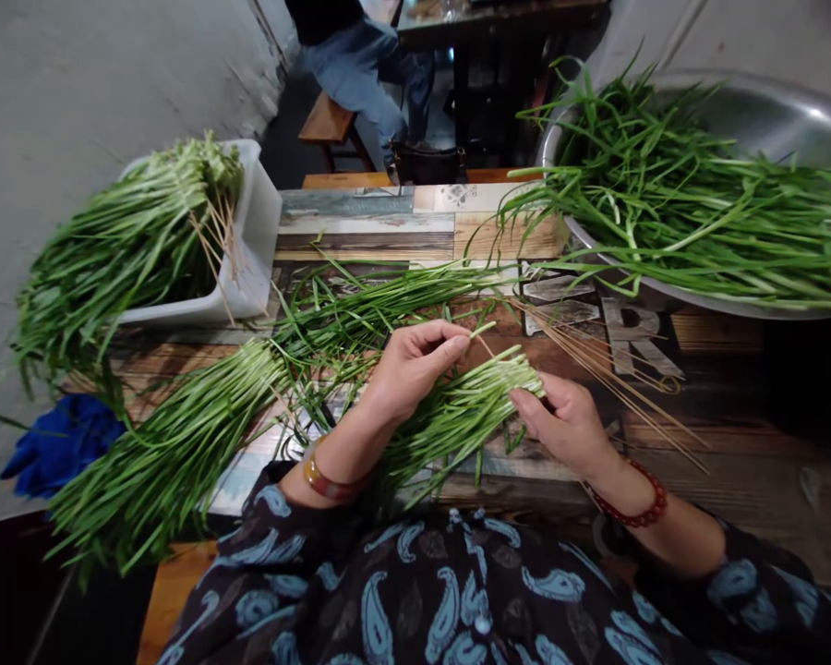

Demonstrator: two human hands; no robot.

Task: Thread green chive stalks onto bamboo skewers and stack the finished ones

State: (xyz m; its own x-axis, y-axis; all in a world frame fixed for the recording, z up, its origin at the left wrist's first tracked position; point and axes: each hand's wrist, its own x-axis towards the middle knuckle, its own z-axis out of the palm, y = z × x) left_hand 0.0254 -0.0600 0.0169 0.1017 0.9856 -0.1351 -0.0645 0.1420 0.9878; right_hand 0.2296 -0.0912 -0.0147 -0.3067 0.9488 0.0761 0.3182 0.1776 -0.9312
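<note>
A row of green stalks (467, 397) lies in front of me, its pale cut ends side by side toward the right. My left hand (422, 360) pinches a single stalk by its pale end, just above the row; a thin stick tip shows beside it. My right hand (560, 416) grips the right end of the row between thumb and fingers. Loose green stalks (402, 291) lie across the table beyond my hands. Several thin wooden sticks (609, 379) are spread on the table to the right. Another row of stalks (186, 439) rests at the left.
A white plastic bin (253, 263) at the back left holds skewered bunches of greens. At the back right stands a large metal bowl (789, 120) heaped with loose greens. A blue cloth or glove (66, 439) lies far left. Beyond the table, a person in jeans (360, 78) sits on a bench.
</note>
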